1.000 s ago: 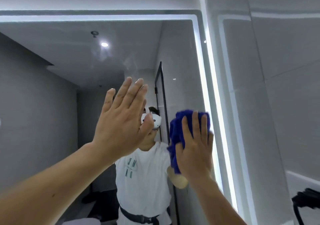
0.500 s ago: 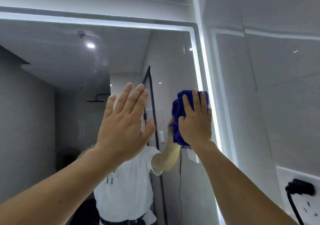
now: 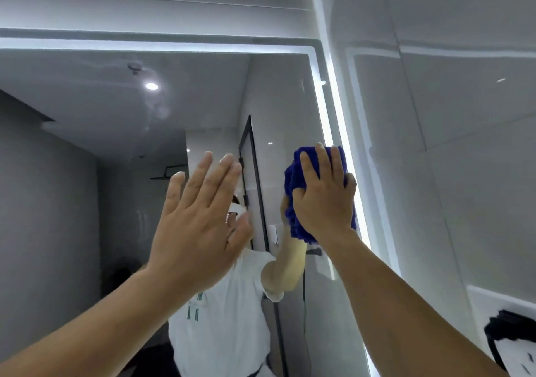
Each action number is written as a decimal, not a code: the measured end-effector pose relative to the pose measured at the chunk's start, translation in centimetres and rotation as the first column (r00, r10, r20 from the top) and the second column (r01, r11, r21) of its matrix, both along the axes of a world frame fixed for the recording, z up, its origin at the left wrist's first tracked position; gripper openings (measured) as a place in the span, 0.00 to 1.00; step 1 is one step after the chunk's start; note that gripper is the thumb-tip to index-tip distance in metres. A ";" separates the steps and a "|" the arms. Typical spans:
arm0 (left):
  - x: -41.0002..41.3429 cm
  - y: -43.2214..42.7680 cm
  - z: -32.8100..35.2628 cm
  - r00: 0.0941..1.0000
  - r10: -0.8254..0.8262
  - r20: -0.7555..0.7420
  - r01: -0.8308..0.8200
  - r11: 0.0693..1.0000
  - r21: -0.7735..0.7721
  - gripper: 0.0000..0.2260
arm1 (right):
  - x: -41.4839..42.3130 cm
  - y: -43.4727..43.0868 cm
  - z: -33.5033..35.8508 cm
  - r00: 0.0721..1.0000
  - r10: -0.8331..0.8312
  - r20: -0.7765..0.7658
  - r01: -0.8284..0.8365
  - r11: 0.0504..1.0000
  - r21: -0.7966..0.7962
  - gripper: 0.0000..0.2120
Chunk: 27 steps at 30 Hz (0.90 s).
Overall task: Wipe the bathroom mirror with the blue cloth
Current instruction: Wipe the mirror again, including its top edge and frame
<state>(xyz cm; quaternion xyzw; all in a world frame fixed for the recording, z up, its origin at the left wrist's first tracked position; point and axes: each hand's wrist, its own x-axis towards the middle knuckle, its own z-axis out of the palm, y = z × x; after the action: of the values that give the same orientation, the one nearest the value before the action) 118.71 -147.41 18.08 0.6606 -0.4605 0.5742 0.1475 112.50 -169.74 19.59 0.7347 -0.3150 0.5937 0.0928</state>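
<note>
You are wiping in the middle of the job — your right hand (image 3: pixel 323 199) is pressing the bunched blue cloth (image 3: pixel 293 202) flat against the mirror (image 3: pixel 87 173), close to its lit right edge and roughly halfway up the visible glass. The fingers there are lying nearly straight and slightly spread over the cloth, with the thumb tucking into its left side. Your left hand (image 3: pixel 197 225) is hovering open before the glass, fingers straight and close together, holding nothing; whether it is touching the mirror I cannot tell.

The next move is probably calling for a firm sweep up towards the top corner or leftwards, as faint smears (image 3: pixel 156 106) are showing high on the glass near the reflected ceiling lamp (image 3: pixel 151 86).

The light strip (image 3: pixel 333 115) is running just beside the cloth, and the tiled wall (image 3: pixel 449 144) is standing right of it. A black plug (image 3: pixel 510 327) is sitting low on that wall — well apart from your stroke. The left hand itself is covering glass you may be needing to reach.
</note>
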 end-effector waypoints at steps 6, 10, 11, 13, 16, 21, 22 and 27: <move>-0.7 -1.7 -0.9 0.997 0.054 -0.046 -0.054 0.999 0.003 0.28 | 0.9 0.8 -5.7 0.984 0.112 0.138 -0.114 0.993 0.007 0.22; -1.2 -2.2 -0.9 0.998 0.066 -0.011 -0.066 0.998 -0.010 0.29 | 1.1 0.5 -4.5 0.960 0.145 0.237 -0.152 0.988 0.010 0.20; -1.2 -2.3 -0.9 0.998 0.068 -0.007 -0.068 0.998 -0.017 0.29 | 1.2 0.5 -4.4 0.962 0.133 0.240 -0.138 0.990 0.002 0.20; -1.0 -2.3 -0.9 0.996 0.085 0.001 -0.085 0.996 -0.017 0.29 | 1.4 0.4 -4.4 0.961 0.112 0.251 -0.109 0.994 -0.027 0.19; -0.8 -2.6 -1.1 0.995 0.101 0.006 -0.101 0.995 -0.002 0.29 | 1.6 0.1 -4.1 0.952 0.102 0.287 -0.088 0.994 -0.060 0.17; -0.7 -3.8 -1.3 0.995 0.095 0.021 -0.095 0.995 0.006 0.28 | 1.6 -0.3 -3.0 0.968 0.148 0.202 -0.145 0.989 -0.029 0.16; -0.7 -4.0 -1.3 0.995 0.092 0.029 -0.092 0.996 0.007 0.28 | 1.5 -0.3 -2.6 0.970 0.148 0.191 -0.145 0.989 -0.030 0.16; -0.3 -4.2 -1.3 0.996 0.072 0.049 -0.073 0.997 0.002 0.28 | 1.2 -0.4 1.2 0.964 0.172 0.205 -0.170 0.985 -0.024 0.16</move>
<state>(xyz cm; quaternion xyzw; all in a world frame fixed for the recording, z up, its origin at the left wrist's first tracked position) 118.41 -151.63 16.83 0.6631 -0.4409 0.5940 0.1140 113.74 -170.12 20.78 0.6933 -0.2565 0.6733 0.0103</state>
